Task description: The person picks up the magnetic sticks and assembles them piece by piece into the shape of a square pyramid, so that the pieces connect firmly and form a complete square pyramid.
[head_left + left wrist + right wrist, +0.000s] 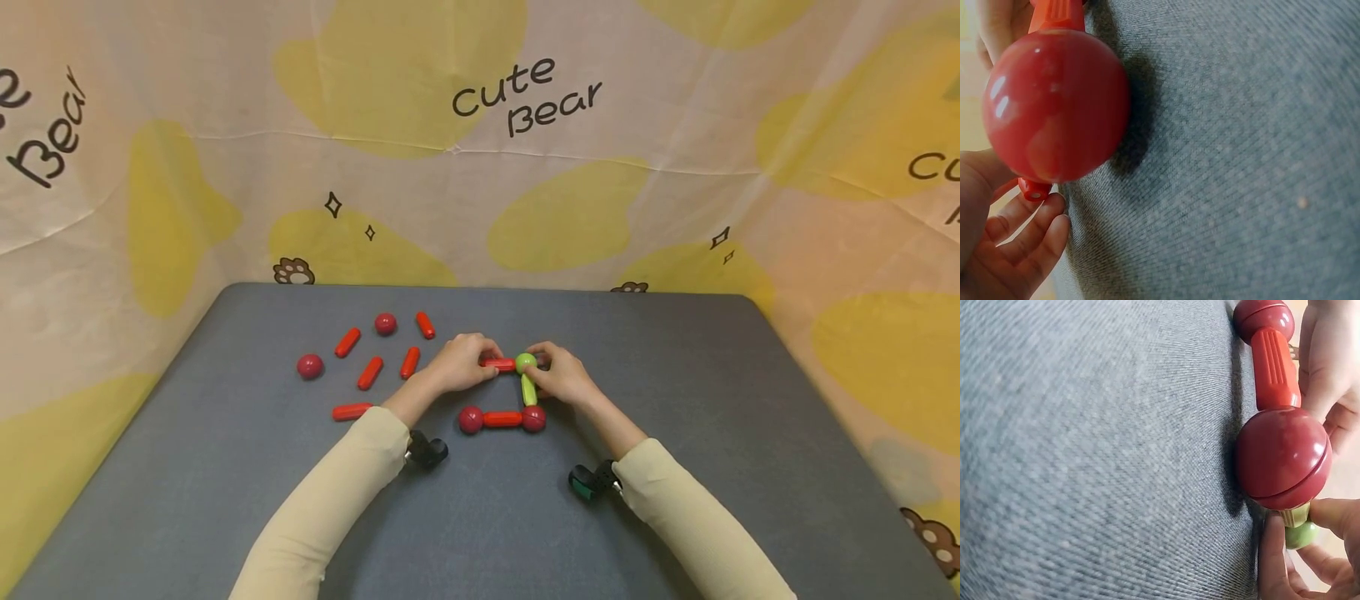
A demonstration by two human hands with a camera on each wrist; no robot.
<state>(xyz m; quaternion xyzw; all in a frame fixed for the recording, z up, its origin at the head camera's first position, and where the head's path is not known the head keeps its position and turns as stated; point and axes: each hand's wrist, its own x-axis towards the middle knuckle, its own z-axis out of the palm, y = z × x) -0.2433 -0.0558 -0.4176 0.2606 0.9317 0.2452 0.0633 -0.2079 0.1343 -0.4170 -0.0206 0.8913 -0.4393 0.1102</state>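
Between thumb and fingers, my left hand (463,363) pinches a red rod (501,365). Its far end meets a green ball (526,362), which my right hand (561,374) grips from the right. From that ball a yellow-green rod (528,391) runs toward me to a red ball (533,418). Another red rod (502,419) links this ball to a second red ball (471,419) on the left. In the left wrist view, the second ball (1057,106) partly covers the left hand (1016,250). The right wrist view has the right fingers (1274,559) around the green end.
Left of my left hand lie several loose red rods (370,373) and two loose red balls (310,367) (386,324). One rod (351,412) is beside my left sleeve. A printed cloth (420,192) stands behind the grey table (675,367).
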